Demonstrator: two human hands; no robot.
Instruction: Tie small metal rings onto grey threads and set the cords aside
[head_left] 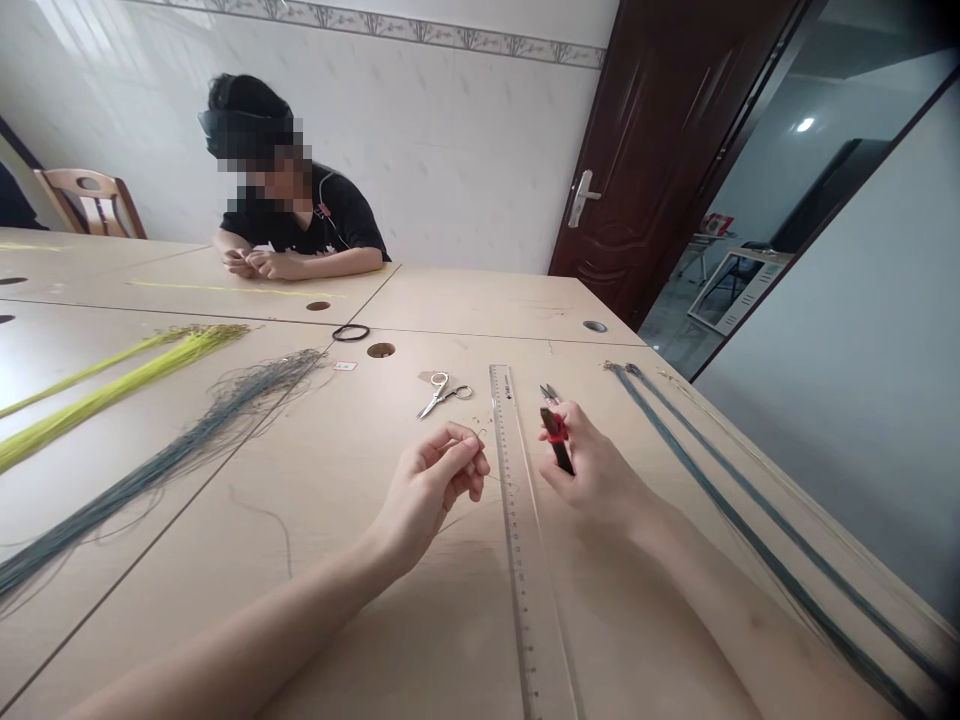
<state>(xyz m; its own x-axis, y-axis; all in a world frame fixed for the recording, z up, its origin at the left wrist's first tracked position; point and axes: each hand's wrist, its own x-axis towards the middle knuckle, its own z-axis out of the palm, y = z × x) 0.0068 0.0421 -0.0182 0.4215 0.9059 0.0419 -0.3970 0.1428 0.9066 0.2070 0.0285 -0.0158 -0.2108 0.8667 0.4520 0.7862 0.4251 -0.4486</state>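
My left hand [439, 475] is closed in a pinch above the table, left of a long clear ruler [517, 530]. A thin thread [482, 433] loops out from between its thumb and finger, and a fine strand trails toward the ruler. On the ruler's other side, my right hand [596, 465] is wrapped round pliers [556, 428] with red and black parts, their dark jaws tilted up. Just beyond that hand, the metal tips of another tool [550, 393] show, the rest hidden. Small scissors [442, 393] lie with blades apart beyond my left hand.
Bundles of blue-grey cords [172, 450] and yellow cords [127, 385] lie on the left. More blue-green cords [697, 470] run along the table's right edge. A black ring [351, 332] lies near a cable hole [381, 350]. Across the table sits another person [322, 220].
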